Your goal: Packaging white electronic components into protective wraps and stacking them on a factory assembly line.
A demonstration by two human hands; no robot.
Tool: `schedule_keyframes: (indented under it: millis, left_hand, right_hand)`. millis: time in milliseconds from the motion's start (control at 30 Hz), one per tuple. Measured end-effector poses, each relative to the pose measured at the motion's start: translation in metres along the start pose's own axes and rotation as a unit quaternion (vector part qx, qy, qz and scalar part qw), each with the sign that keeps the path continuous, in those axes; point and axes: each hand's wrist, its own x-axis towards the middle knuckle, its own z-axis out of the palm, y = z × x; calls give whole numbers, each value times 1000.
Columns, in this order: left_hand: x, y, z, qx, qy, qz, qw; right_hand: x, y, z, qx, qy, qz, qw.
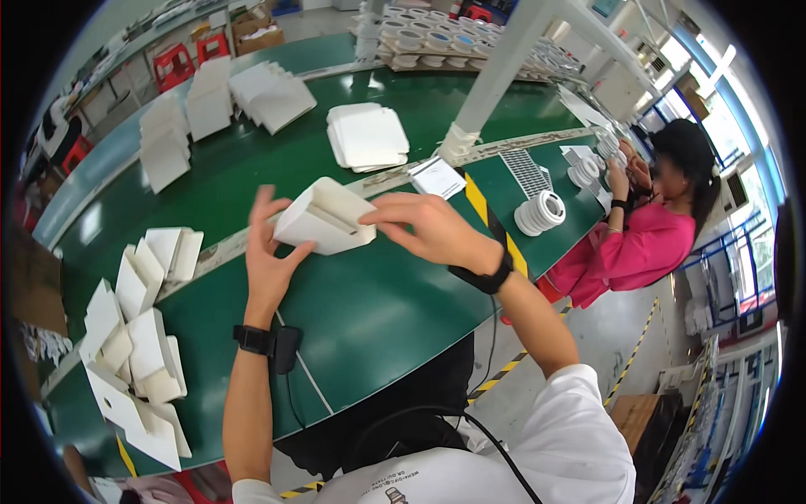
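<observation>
White carton: up between two hands, above the green workbench, left of the white post and nearer the person than its foot; it is tilted, with an opening facing up.
Left hand: loosely curved around the carton's left end, thumb at the lower edge, the other fingers spread and slightly blurred; it has hold of the carton.
Right hand: nearly closed, its fingertips pinching the carton's right edge.
Flat white blanks: piled just left of the post's foot.
Fanned white stacks: farther left of the post, beyond the carton.
Folded white cartons: grouped well left of the post, on the person's side of it.
Printed white packet: right beside the post's foot.
Ringed white parts: right of the post, near the striped tape.
Co-worker in pink: seated right of the post, hands raised near more white pieces.
Round parts: in rows behind the post.
</observation>
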Motion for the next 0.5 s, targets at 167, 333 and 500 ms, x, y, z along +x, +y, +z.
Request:
schedule_keyframes:
  millis: [167,333,500]
  left_hand:
    - [-5,-29,-33,33,-2,-89,995]
    - [3,-26,-21,36,-31,-54,997]
    - [-7,-25,-26,43,-22,-96,994]
  right_hand:
    - [-57,-14,-42,-107,70,155,980]
    - [-211,83,-102,-407,106,349,838]
    - [-219,110,-107,-311,127,333,881]
